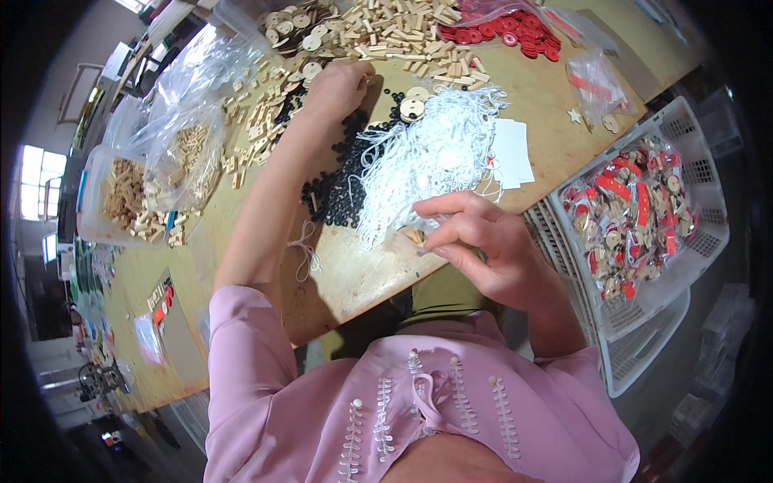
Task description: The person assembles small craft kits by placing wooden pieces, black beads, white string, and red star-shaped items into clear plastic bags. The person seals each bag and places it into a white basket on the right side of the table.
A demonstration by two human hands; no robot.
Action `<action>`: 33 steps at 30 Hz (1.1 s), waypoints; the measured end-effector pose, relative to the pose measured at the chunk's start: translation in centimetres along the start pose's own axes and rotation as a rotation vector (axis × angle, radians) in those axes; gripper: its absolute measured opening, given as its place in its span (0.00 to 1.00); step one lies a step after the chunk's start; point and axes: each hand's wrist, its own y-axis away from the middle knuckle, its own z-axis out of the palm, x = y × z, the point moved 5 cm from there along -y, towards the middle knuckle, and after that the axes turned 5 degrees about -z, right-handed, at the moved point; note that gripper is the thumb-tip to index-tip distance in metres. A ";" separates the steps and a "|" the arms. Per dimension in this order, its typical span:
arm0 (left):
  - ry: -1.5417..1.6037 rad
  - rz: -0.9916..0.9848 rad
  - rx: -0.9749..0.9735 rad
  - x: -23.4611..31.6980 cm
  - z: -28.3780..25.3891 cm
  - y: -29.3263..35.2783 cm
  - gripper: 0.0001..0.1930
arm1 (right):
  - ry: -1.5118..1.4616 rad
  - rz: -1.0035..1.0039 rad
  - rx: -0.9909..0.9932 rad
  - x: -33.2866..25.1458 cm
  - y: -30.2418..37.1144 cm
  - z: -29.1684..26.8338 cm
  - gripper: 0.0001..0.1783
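My left hand (338, 90) reaches across the table to the edge of a heap of small wooden pegs (403, 36). Its fingers are curled in, and what they hold, if anything, is hidden. Pale wooden discs (311, 71) lie beside it, with small black beads (334, 189) scattered below. Close to my body, my right hand (487, 245) pinches a small clear plastic bag (409, 239) that has a few wooden bits in it. The bag hangs by the table's near edge, just below a tangled pile of white strings (431, 153).
Red discs (515, 36) lie at the far right, white cards (510, 153) beside the strings. A white plastic basket (708, 189) of filled bags stands off the table's right side. On the left sits a clear tub (93, 201) of wooden pieces.
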 end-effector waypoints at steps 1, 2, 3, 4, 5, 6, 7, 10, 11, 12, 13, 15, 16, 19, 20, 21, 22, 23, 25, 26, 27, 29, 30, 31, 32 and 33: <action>-0.003 -0.018 -0.036 0.1 0.3 -0.6 0.12 | 0.001 -0.008 0.008 0.1 0.1 -0.2 0.07; 0.074 -0.062 -0.058 0.3 0.3 -1.3 0.12 | -0.006 0.012 0.010 0.3 0.2 -0.3 0.07; 0.218 -0.086 -0.058 0.3 0.8 -2.2 0.12 | -0.015 0.032 0.012 0.5 0.3 -0.4 0.06; 0.359 -0.117 -0.054 0.4 1.0 -3.1 0.12 | -0.026 0.047 0.007 0.7 0.3 -0.5 0.06; 0.499 -0.150 -0.050 0.5 1.3 -3.6 0.12 | -0.019 0.054 0.003 0.7 0.2 -0.6 0.06; 0.531 -0.172 -0.040 0.9 1.8 -4.2 0.13 | -0.011 0.061 -0.001 0.6 0.0 -0.7 0.07; 0.496 -0.165 -0.041 1.8 2.1 -4.7 0.13 | 0.001 0.069 -0.006 0.5 -0.1 -0.9 0.07; 0.359 -0.140 -0.020 4.1 2.4 -5.6 0.13 | 0.007 0.091 -0.013 0.5 0.0 -1.1 0.06; 0.306 -0.095 -0.021 4.1 2.8 -5.9 0.13 | -0.004 0.092 -0.011 0.6 0.0 -1.2 0.05; 0.254 -0.051 -0.021 3.9 3.5 -6.3 0.13 | -0.014 0.093 -0.009 0.8 0.1 -1.3 0.05; 0.200 -0.005 -0.023 4.1 3.6 -6.5 0.12 | -0.026 0.094 -0.005 0.9 0.3 -1.3 0.04; 0.211 0.004 0.033 3.9 3.6 -6.3 0.12 | -0.021 0.090 -0.001 1.1 0.5 -1.4 0.04; 0.228 -0.002 0.057 3.6 3.3 -6.1 0.12 | -0.019 0.085 -0.001 1.1 0.5 -1.4 0.04; 0.400 -0.167 -0.028 2.1 3.3 -6.0 0.14 | -0.008 0.080 -0.003 1.0 0.4 -1.5 0.04; 0.407 -0.216 -0.053 1.8 3.3 -5.9 0.16 | -0.002 0.079 -0.002 1.0 0.3 -1.5 0.05; 0.413 -0.265 -0.078 1.5 3.4 -5.8 0.17 | 0.004 0.078 -0.001 0.9 0.2 -1.5 0.06; 0.390 -0.255 -0.086 1.7 3.4 -5.7 0.19 | 0.009 0.076 -0.004 0.8 0.1 -1.5 0.06; 0.366 -0.246 -0.094 2.1 3.6 -5.6 0.20 | 0.008 0.072 -0.005 0.8 0.1 -1.4 0.06; 0.315 -0.223 -0.085 2.6 4.0 -5.5 0.22 | 0.007 0.064 -0.011 0.8 0.1 -1.3 0.07; 0.288 -0.210 -0.069 2.8 4.3 -5.6 0.22 | 0.008 0.059 -0.007 0.8 0.1 -1.2 0.07; 0.261 -0.197 -0.052 2.8 4.4 -5.7 0.23 | 0.008 0.053 -0.003 0.8 0.1 -1.1 0.08; 0.213 -0.203 -0.065 3.5 4.4 -6.0 0.20 | 0.012 0.041 0.015 0.7 0.3 -1.0 0.08; 0.201 -0.209 -0.089 3.8 4.3 -6.2 0.20 | 0.011 0.032 0.026 0.8 0.4 -0.9 0.09; 0.186 -0.216 -0.113 3.8 4.2 -6.2 0.19 | 0.007 0.023 0.037 0.7 0.5 -0.9 0.09; 0.180 -0.187 -0.069 3.9 3.9 -5.9 0.18 | 0.016 0.010 0.041 0.5 0.5 -0.9 0.09; 0.257 -0.196 -0.085 3.5 3.7 -5.5 0.18 | 0.025 -0.004 0.046 0.4 0.4 -0.9 0.10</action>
